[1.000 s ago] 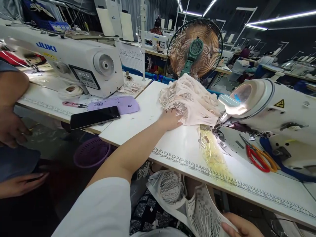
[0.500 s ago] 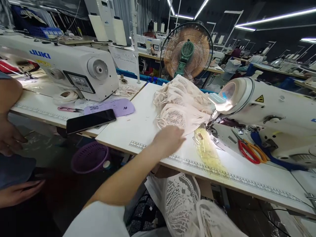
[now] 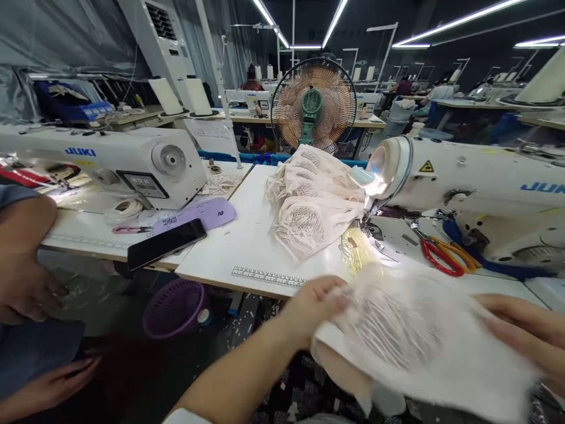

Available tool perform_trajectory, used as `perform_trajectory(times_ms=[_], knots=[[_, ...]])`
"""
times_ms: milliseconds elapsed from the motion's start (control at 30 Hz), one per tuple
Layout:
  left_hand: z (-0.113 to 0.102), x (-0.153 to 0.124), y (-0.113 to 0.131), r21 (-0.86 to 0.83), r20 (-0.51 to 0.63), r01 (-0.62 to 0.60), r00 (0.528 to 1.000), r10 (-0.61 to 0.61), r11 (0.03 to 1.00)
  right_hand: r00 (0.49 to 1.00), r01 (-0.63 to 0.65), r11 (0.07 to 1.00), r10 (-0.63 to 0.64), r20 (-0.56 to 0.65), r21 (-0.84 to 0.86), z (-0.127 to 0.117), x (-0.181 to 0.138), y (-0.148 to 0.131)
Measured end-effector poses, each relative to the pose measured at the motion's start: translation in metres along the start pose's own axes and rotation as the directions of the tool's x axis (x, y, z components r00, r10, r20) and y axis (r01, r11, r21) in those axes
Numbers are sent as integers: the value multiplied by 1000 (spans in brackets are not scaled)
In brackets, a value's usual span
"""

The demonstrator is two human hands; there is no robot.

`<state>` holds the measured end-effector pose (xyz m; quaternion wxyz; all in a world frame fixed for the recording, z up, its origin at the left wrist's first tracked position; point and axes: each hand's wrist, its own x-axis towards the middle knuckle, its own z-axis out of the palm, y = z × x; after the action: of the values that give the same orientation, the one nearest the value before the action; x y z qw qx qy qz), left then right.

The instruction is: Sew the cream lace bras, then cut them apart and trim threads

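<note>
pale lace garment [image 3: 410,341]: held up in front of the worker's body, at the near edge of the table [image 3: 220,259], spanning the gap between the two hands; motion-blurred, lace cup facing up.

left hand [image 3: 320,306]: fingers closed on the garment's left upper edge, thumb on the near side; the cloth spreads rightward from the fingertips.

right hand [image 3: 525,330]: fingers bent around the garment's right side, thumb lying over the cloth; gripping it, though exact fingertip contact is blurred. bulk of the garment lies left of and below these fingers.

beyond the hands: pile of similar garments [image 3: 304,206] on the table, apart from both hands, its right end reaching the needle area of the sewing machine [image 3: 468,182]. yellow packet [image 3: 357,250] just beyond the held cloth; red-and-orange-handled scissors [image 3: 441,254] to the right.
</note>
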<state>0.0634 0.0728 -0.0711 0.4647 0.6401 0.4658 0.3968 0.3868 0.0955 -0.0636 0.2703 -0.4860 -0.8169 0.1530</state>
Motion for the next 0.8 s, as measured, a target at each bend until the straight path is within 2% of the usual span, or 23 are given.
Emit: perform_trajectory(times_ms=[67,133,200,300,400,467,500,533,600,633,667,733,800], knots=[[-30,17,1,130,-39,-11,999,17,991,968,-38,995,14,250,91,11,26,0],[-56,32,0,313,-75,-18,996,43,950,943,11,1000,-10,331,-1,29,53,-1],[-79,44,0,505,-114,-7,991,75,863,955,23,997,1,296,-79,52,79,-3],[-108,59,1,740,-210,84,972,110,668,980,14,975,31,199,-221,82,112,-9],[-124,73,8,853,-310,187,933,185,488,994,14,930,25,103,-366,102,140,-18],[-117,82,14,878,-353,220,897,265,425,997,45,899,-13,76,-435,109,153,-24],[-107,85,16,886,-358,220,884,301,408,997,64,885,-34,75,-461,112,157,-26],[-93,89,17,899,-319,177,892,321,401,996,81,872,-49,77,-483,115,161,-27],[-57,98,13,911,-120,-20,942,312,412,995,94,852,-59,83,-516,120,163,-26],[-38,103,8,879,69,-192,957,283,437,995,92,845,-57,81,-527,122,161,-24],[-20,109,2,834,192,-297,946,260,465,995,90,841,-57,78,-534,123,158,-21],[6,121,-12,769,331,-403,915,230,497,995,103,837,-76,71,-538,123,148,-15],[18,131,-25,766,389,-441,897,208,468,988,152,836,-130,77,-528,120,133,-7]])
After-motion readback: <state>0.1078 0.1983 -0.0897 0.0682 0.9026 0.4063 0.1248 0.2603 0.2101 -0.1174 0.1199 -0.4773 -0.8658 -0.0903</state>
